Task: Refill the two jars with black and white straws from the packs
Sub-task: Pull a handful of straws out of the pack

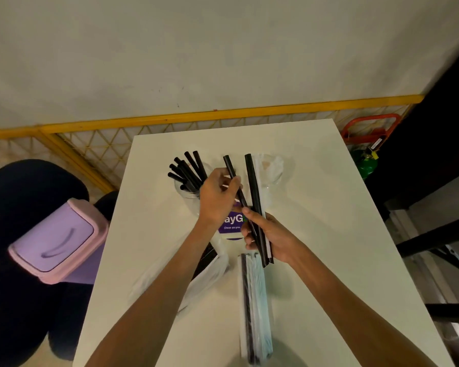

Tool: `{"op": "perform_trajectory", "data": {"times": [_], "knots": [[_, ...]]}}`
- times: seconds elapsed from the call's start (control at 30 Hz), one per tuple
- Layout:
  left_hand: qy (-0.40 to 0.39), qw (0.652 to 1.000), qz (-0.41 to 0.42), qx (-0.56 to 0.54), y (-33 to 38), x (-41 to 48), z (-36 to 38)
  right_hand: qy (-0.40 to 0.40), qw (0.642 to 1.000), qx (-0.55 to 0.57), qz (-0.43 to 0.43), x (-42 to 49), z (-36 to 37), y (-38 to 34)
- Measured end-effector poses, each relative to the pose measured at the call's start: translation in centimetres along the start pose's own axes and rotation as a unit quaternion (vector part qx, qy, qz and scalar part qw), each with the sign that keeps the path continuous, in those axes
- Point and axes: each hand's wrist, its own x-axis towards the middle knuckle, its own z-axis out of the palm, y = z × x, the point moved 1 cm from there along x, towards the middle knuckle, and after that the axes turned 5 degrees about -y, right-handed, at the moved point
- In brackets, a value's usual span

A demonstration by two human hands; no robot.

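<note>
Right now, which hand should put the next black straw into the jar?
Left. The left hand pinches a single black straw right beside the jar of black straws. The right hand is busy gripping the bundle, farther from it.

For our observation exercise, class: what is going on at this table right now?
A person is sorting straws over a white table. The right hand grips a small bundle of black and white straws, and the left hand pinches one black straw from it. The left jar already holds black straws; the other jar shows none. A straw pack lies nearer the person.
</note>
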Motion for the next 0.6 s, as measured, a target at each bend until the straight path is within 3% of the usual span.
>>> {"op": "perform_trajectory", "data": {"times": [0.2, 0.33, 0.47, 0.6], "knots": [[0.134, 0.989, 0.049, -0.036, 2.4, 1.7, -6.6, 0.026, 1.0, 0.018, -0.004, 1.2, 1.6, 0.4], [0.215, 0.959, 0.183, -0.012, 5.1, 2.9, -11.3, 0.063, 0.998, 0.021, -0.01, 2.2, 1.9, 1.1], [0.218, 0.936, 0.266, 0.07, 4.9, 3.7, -12.6, 0.04, 0.999, 0.0, -0.008, 3.0, 2.5, 1.6], [0.167, 0.942, 0.261, 0.133, 1.8, 3.8, -11.6, 0.015, 1.0, 0.011, 0.002, 3.9, 2.9, 1.6]]}}
